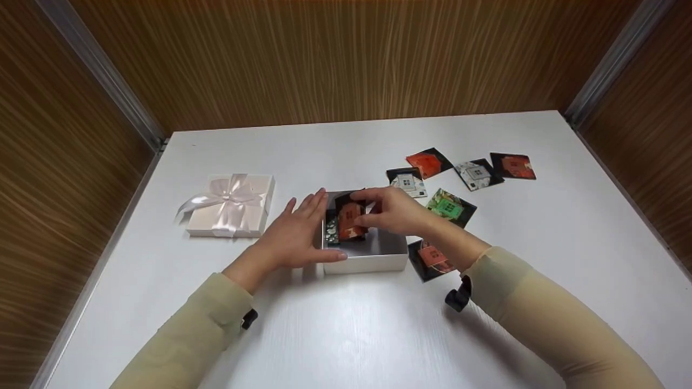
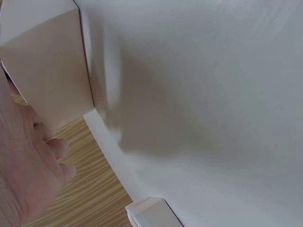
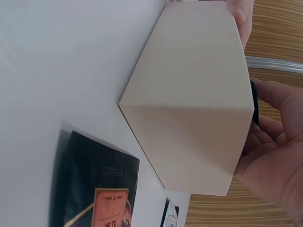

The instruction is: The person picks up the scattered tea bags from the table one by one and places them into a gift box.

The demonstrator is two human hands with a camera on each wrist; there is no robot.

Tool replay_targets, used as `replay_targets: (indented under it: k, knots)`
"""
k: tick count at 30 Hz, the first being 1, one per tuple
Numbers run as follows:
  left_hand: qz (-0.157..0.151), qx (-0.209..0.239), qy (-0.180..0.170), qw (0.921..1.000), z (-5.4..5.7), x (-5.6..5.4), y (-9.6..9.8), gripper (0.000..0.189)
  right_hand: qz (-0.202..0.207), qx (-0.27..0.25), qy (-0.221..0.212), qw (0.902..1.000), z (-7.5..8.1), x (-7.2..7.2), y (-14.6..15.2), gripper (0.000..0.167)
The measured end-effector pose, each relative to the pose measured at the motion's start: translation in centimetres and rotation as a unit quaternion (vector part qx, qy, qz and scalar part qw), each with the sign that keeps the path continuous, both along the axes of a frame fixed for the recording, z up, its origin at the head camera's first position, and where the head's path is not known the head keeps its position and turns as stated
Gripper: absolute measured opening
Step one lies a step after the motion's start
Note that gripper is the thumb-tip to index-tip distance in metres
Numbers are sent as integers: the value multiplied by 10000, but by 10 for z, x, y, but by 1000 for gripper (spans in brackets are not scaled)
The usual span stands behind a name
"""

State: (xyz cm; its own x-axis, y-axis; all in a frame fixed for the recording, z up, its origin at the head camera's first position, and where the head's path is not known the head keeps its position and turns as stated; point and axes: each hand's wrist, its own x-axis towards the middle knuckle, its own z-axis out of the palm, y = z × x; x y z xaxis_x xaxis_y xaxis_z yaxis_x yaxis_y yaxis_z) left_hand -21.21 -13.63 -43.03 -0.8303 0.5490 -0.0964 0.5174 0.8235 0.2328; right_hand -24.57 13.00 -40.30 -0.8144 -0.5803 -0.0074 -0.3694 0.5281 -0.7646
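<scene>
A lidless white box (image 1: 367, 263) stands mid-table. My right hand (image 1: 397, 210) reaches into it and pinches a red-and-black square sachet (image 1: 351, 219) between thumb and fingers. A black sachet with a white floral pattern (image 1: 332, 227) lies in the box, partly covered by the red one. My left hand (image 1: 294, 235) rests against the box's left side, fingers extended and thumb over the front rim. In the right wrist view, the box wall (image 3: 189, 146) hides most of the pinched sachet; only a dark edge shows.
Left of the box sits a closed white lid or box with a ribbon bow (image 1: 231, 202). Several sachets lie to the right, including a green one (image 1: 451, 208) and a red one (image 1: 432, 256) beneath the right forearm. Wood-patterned panels (image 1: 346, 65) wall the table's back and sides.
</scene>
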Motion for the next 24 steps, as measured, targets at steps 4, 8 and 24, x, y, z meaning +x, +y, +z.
replay_targets:
  k: [4,8,24]
  knots:
    - [-38,72,52,10000,-1,-1,0,134,-15,74,-2,10000,-3,-2,-4,59]
    - [-37,79,69,9999,-2,-1,0,134,-13,119,-32,9999,-5,-3,-7,61]
    - [-38,14,62,10000,-1,-1,-1,133,78,931,636,9936,-14,-8,-20,61]
